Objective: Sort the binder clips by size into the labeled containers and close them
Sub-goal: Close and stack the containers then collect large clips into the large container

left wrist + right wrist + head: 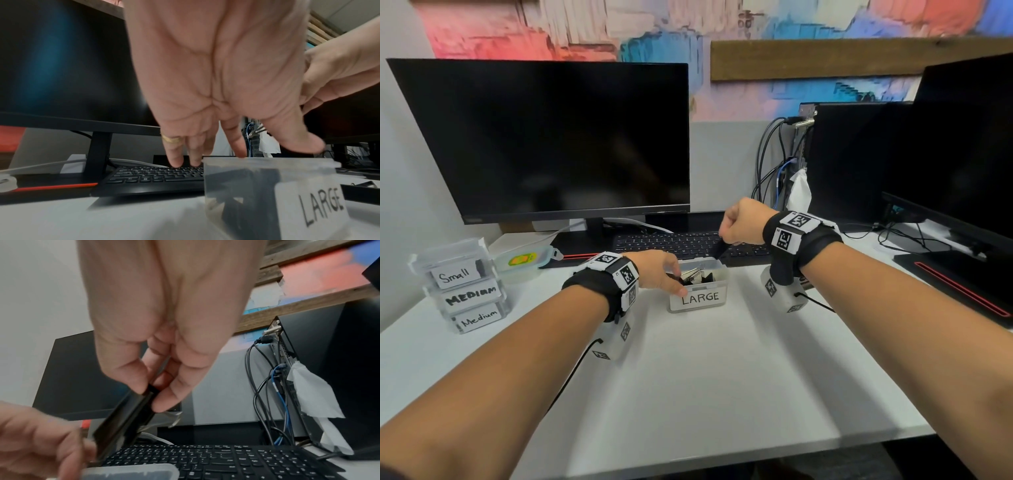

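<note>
The open clear container labelled LARGE (pixel 700 297) (pixel 257 186) stands mid-desk and holds several black binder clips (pixel 703 277). My left hand (pixel 667 274) (pixel 269 146) lies at its left front corner with fingers straight, thumb over the front rim and index finger touching the rim. My right hand (pixel 726 240) (pixel 152 395) hovers above the container's back right and pinches a large black binder clip (pixel 720 249) (pixel 127 415) between thumb and fingers. The clip hangs down toward the container's rim (pixel 131 470).
A stack of closed containers labelled Small, MEDIUM and Medium (pixel 465 291) stands at the desk's left. A loose lid with a green sticker (pixel 524 262) lies beside it. Just behind the LARGE container sit a black keyboard (pixel 688 241) and a monitor (pixel 551 137). A second monitor and cables are at the right.
</note>
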